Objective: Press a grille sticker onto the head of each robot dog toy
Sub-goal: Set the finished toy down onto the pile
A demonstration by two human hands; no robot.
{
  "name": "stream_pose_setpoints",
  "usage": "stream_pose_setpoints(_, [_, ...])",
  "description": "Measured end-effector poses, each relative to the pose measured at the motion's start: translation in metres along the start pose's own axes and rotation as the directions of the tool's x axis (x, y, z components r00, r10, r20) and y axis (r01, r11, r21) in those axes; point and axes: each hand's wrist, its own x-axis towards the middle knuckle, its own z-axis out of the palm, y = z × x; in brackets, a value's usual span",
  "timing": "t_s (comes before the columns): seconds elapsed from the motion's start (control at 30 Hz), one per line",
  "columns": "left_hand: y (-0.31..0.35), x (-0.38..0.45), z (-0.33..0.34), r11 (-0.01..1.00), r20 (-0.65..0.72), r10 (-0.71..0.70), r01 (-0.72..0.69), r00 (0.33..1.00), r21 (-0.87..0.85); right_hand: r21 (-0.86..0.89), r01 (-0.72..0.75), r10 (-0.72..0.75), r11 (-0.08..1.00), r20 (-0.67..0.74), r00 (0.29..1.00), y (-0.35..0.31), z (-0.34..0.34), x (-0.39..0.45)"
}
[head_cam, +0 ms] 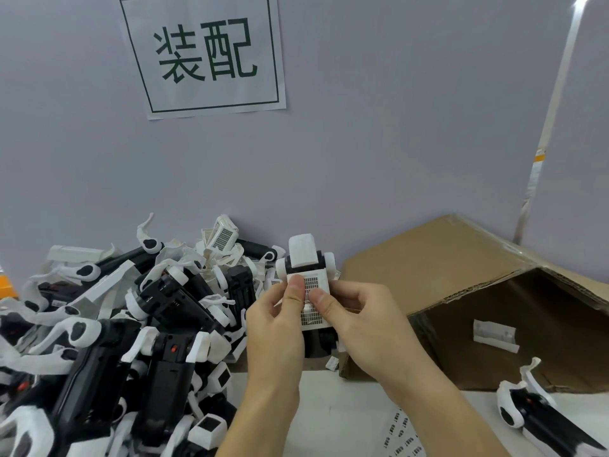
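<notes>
Your sticker sheet (400, 438) lies nearest you at 6 o'clock on the white table (329, 404), partly under your right forearm. At 5 o'clock, one dog (540, 420) rests on its side on the table, just in front of the box (461, 278). Your left hand (276, 324) and right hand (359, 318) meet at center, both clamped on the held dog (308, 258), which is raised off the table with its head toward you. Your left thumb (295, 288) and right thumb (321, 300) press down on the grille sticker (311, 305), which sits on the white head plate; the remaining fingers curl around the head's sides and underside. From 7 to 10 o'clock, the pile (115, 324) of black-and-white dogs covers the table up to the wall. The box, lying open on its side at 3 o'clock, contains one white part (494, 334). Farthest away, at 12 o'clock, the sign (204, 54) is fixed to the grey wall (379, 127).
</notes>
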Motion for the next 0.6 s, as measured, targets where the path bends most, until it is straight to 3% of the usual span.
stream_pose_setpoints(0.07, [0.002, 0.002, -0.004, 0.997, -0.015, -0.068, 0.068, 0.998, -0.031, -0.048, 0.019, -0.021, 0.999, -0.034, 0.999, 0.001, 0.003, -0.001])
stream_pose_setpoints(0.2, [0.002, 0.005, -0.013, 0.974, -0.083, -0.212, 0.203, 0.974, -0.103, -0.437, -0.008, -0.067, 0.899, -0.156, 0.985, 0.005, 0.001, 0.0])
stream_pose_setpoints(0.33, [0.005, 0.006, -0.016, 0.955, -0.151, -0.278, 0.257, 0.949, -0.146, -0.548, 0.024, -0.05, 0.836, -0.033, 0.998, 0.003, -0.001, -0.002])
stream_pose_setpoints(0.47, [0.014, 0.002, -0.007, 0.936, -0.058, -0.3, 0.282, 0.952, -0.209, -0.626, 0.137, -0.079, 0.768, 0.119, 0.99, 0.008, 0.003, -0.003])
stream_pose_setpoints(0.6, [0.017, 0.002, -0.005, 0.899, 0.067, -0.327, 0.332, 0.943, -0.285, -0.641, 0.129, -0.112, 0.757, 0.068, 0.991, 0.01, 0.002, -0.002])
